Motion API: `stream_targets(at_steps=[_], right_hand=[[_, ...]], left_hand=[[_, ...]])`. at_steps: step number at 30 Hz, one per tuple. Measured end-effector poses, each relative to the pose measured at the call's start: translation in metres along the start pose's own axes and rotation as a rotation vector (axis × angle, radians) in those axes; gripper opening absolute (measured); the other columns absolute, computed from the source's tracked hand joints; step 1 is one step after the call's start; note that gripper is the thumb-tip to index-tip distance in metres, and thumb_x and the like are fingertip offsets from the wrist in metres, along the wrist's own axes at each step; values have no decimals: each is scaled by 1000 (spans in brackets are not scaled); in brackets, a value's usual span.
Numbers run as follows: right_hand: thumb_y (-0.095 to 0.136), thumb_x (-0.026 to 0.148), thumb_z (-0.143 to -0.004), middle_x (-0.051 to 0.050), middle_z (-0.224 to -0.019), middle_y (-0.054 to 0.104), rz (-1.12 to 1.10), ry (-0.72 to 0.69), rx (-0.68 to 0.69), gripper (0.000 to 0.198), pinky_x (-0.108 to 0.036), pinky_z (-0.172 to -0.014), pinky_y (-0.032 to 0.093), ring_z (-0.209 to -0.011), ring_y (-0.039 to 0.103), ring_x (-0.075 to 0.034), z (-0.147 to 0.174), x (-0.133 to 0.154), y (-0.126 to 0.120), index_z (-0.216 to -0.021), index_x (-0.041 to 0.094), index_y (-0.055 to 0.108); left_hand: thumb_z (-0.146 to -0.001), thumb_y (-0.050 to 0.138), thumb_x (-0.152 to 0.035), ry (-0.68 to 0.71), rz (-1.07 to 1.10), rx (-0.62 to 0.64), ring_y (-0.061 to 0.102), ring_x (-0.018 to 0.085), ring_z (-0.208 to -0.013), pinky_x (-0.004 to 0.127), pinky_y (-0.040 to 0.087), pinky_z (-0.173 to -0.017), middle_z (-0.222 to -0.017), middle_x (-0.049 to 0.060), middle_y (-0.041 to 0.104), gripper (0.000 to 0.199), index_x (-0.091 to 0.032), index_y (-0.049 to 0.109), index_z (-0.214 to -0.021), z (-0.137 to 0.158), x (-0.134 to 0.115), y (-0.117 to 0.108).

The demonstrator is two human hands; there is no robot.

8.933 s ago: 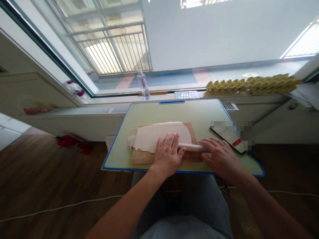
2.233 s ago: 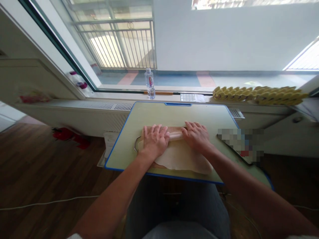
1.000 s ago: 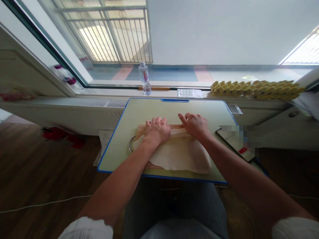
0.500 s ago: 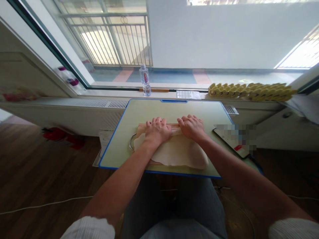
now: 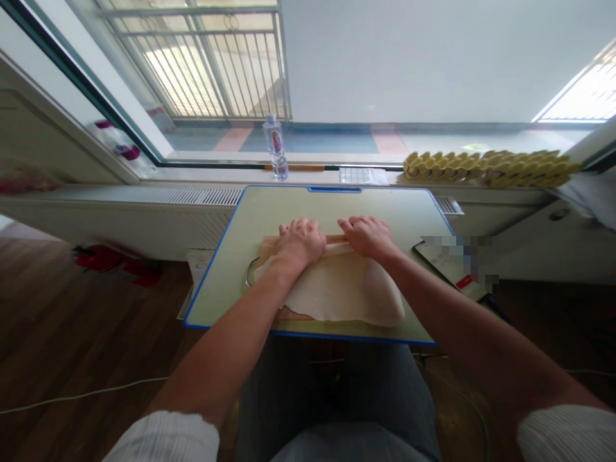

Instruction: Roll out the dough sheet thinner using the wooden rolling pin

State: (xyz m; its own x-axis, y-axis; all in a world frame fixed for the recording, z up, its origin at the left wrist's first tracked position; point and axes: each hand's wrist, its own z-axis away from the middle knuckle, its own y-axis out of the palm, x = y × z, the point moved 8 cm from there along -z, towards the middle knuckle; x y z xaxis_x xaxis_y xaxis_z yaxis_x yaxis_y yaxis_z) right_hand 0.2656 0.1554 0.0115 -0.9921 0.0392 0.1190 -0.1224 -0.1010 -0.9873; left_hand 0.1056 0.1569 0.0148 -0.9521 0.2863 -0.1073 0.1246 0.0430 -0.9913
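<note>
A broad, pale sheet of dough (image 5: 344, 292) lies over a wooden board (image 5: 269, 247), whose metal handle (image 5: 249, 273) sticks out at the left. My left hand (image 5: 302, 242) presses on the dough's far edge, fingers curled down and knuckles up. Beside it to the right, my right hand (image 5: 368, 236) grips the same far edge, thumb toward the left hand. Between the hands, a narrow raised fold of dough shows with a strip of bare wood beyond it. My fingertips are hidden, so whether anything lies under the fold cannot be seen.
The boards rest on a pale green, blue-rimmed tabletop (image 5: 231, 256). A phone-like dark-edged device (image 5: 445, 266) lies at its right edge. On the windowsill stand a water bottle (image 5: 276, 147) and yellow egg-tray-like stacks (image 5: 491, 168). A red object (image 5: 118, 264) sits on the floor at left.
The camera view has shifted slightly. Both hands stay at the dough's far edge and appear a little farther forward; the fold between them is seen more clearly.
</note>
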Motion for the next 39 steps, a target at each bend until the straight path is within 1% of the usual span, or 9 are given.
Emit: stream_targets(at_steps=[3, 5, 8, 13, 18, 26, 31, 36, 39], right_hand=[[22, 60, -109, -14, -125, 77, -36, 1, -45, 67, -42, -99, 47, -118, 69, -30, -7, -1, -2, -110, 23, 78], [23, 61, -109, -15, -125, 77, -52, -6, -45, 67, -43, -98, 47, -117, 69, -31, -11, 0, -2, -108, 23, 78], [22, 63, -109, -16, -125, 77, -67, 6, -40, 69, -43, -99, 47, -117, 70, -32, -15, -1, -2, -109, 22, 78], [21, 66, -107, -18, -122, 77, -95, 25, -60, 73, -41, -97, 47, -115, 70, -32, -24, -3, -4, -112, 20, 77], [21, 69, -106, -19, -125, 76, -125, 30, -39, 77, -40, -99, 46, -117, 69, -32, -37, -3, -2, -115, 18, 78], [20, 73, -105, -22, -127, 75, -123, 50, -14, 83, -41, -100, 46, -118, 68, -34, -54, -5, 1, -121, 15, 78], [22, 71, -105, -24, -128, 74, -119, 66, -42, 83, -41, -100, 47, -120, 68, -36, -59, -5, 0, -121, 12, 78], [20, 68, -107, -22, -127, 75, -99, 54, -29, 79, -41, -98, 47, -119, 69, -34, -42, -3, -2, -123, 15, 76], [15, 61, -110, -18, -132, 73, -55, 22, -37, 74, -40, -101, 45, -122, 66, -32, -23, -1, -5, -131, 19, 72]], left_hand=[[-102, 37, -33, -1, 9, 21, 63, 33, -120, 53, 47, -102, -126, 16, 72, 39, -20, 71, -114, -6, 2, 2], [-101, 37, -33, 1, 9, 41, 65, 33, -120, 54, 47, -103, -126, 17, 73, 40, -19, 72, -114, -9, 2, 2], [-101, 36, -33, 3, 3, 71, 67, 33, -119, 53, 48, -103, -126, 17, 74, 42, -18, 73, -114, -15, 3, 1], [-102, 35, -33, -19, -4, 157, 72, 33, -115, 51, 49, -103, -123, 18, 78, 46, -18, 76, -114, -27, 6, 2], [-102, 36, -35, -35, -16, 179, 74, 34, -114, 48, 53, -99, -120, 18, 79, 46, -18, 76, -118, -38, 11, 3], [-102, 37, -36, -68, -14, 114, 75, 34, -111, 46, 55, -95, -117, 19, 79, 46, -19, 77, -117, -50, 17, 2], [-103, 37, -36, -77, -16, 72, 75, 34, -111, 45, 55, -95, -117, 18, 79, 45, -19, 76, -116, -53, 19, -3], [-104, 36, -36, -49, 19, 47, 74, 32, -113, 44, 53, -98, -117, 16, 79, 43, -22, 74, -118, -38, 14, -4], [-104, 37, -34, -30, 50, 20, 73, 29, -113, 42, 53, -97, -119, 14, 78, 40, -23, 71, -120, -26, 10, -4]])
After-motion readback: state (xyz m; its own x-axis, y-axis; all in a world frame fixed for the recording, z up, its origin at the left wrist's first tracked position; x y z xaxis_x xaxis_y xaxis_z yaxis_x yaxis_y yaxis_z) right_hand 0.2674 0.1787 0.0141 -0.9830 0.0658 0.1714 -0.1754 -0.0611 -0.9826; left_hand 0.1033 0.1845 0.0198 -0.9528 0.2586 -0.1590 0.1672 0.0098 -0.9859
